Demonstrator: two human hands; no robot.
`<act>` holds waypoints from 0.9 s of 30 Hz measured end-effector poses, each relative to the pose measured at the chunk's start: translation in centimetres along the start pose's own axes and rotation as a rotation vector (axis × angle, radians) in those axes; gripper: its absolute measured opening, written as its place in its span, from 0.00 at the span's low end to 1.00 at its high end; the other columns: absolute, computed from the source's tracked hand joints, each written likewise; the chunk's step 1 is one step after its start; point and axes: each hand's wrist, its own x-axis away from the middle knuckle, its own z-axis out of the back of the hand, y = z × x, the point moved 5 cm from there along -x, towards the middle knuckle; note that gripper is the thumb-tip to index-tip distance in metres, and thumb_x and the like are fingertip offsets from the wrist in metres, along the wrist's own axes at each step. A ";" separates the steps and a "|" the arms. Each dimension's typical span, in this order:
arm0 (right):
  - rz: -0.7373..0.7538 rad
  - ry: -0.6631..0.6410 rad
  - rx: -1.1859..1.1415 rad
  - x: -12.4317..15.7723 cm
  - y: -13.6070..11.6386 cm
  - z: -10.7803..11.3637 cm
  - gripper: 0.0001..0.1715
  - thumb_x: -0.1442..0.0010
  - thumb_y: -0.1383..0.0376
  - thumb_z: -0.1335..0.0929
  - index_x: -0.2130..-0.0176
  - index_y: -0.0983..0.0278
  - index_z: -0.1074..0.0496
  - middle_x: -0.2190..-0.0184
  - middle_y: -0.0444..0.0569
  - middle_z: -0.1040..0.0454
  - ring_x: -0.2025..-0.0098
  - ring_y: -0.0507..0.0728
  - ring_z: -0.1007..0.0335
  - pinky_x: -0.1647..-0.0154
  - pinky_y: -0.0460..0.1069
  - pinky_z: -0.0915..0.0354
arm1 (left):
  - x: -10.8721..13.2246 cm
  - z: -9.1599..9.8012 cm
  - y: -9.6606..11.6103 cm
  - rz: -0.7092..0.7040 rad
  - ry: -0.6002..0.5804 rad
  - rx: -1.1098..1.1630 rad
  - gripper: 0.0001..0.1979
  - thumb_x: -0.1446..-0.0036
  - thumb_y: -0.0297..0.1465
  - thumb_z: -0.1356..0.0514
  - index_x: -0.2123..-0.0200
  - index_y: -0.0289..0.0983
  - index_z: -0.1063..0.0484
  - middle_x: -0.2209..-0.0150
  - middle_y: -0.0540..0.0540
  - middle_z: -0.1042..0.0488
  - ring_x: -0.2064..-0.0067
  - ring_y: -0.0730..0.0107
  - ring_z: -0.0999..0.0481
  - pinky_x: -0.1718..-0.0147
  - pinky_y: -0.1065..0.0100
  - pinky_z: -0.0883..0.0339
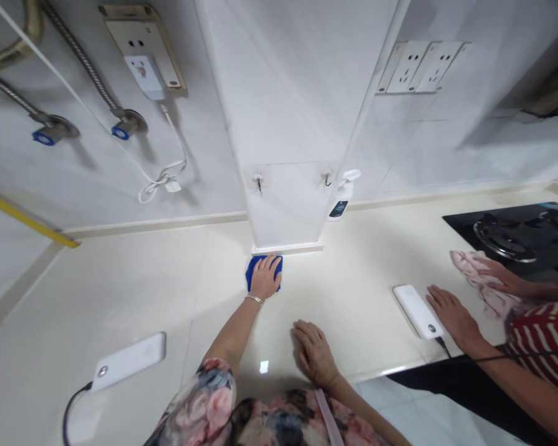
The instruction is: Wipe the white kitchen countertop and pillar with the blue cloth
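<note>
My left hand presses down on a blue cloth, fingers stretched over it. The cloth lies on the pale countertop, close against the foot of the white wall column. Nearer to me, my right hand lies on the counter by its edge, holding nothing, its fingers extended. A bracelet circles my left wrist.
White power banks lie at left and right, cables attached. A spray bottle stands beside the column. At right, a co-worker's hand holds a pink cloth near the black gas stove; their other hand rests on the counter.
</note>
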 end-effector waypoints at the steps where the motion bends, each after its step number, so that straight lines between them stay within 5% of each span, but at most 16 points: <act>1: -0.004 -0.004 0.002 0.0 0.0 0.0 0.35 0.39 0.72 0.37 0.33 0.63 0.35 0.36 0.58 0.29 0.31 0.61 0.37 0.30 0.64 0.38 | -0.2 0.0 -0.1 -0.003 0.002 0.006 0.29 0.32 0.36 0.49 0.30 0.41 0.36 0.30 0.42 0.34 0.29 0.56 0.38 0.27 0.51 0.53; 8: 0.009 0.015 0.020 0.0 0.0 0.0 0.34 0.39 0.72 0.37 0.34 0.63 0.35 0.36 0.58 0.29 0.32 0.60 0.36 0.31 0.63 0.37 | 0.2 -0.2 0.5 0.032 0.000 0.022 0.31 0.33 0.35 0.49 0.28 0.40 0.38 0.28 0.42 0.36 0.27 0.55 0.41 0.26 0.47 0.57; 15: 0.023 0.023 0.032 0.0 0.1 -0.2 0.34 0.39 0.73 0.38 0.34 0.63 0.35 0.36 0.58 0.29 0.32 0.60 0.37 0.31 0.64 0.37 | 1.4 0.0 1.0 0.083 -0.022 0.014 0.35 0.34 0.42 0.46 0.27 0.37 0.41 0.26 0.40 0.42 0.24 0.42 0.51 0.27 0.37 0.58; 27: 0.013 0.014 0.017 0.1 0.1 0.1 0.36 0.39 0.74 0.38 0.33 0.62 0.35 0.36 0.56 0.29 0.32 0.61 0.36 0.31 0.63 0.36 | 9.4 2.5 -1.1 0.059 -0.046 -0.039 0.35 0.36 0.34 0.46 0.26 0.41 0.42 0.26 0.44 0.42 0.24 0.52 0.48 0.25 0.44 0.60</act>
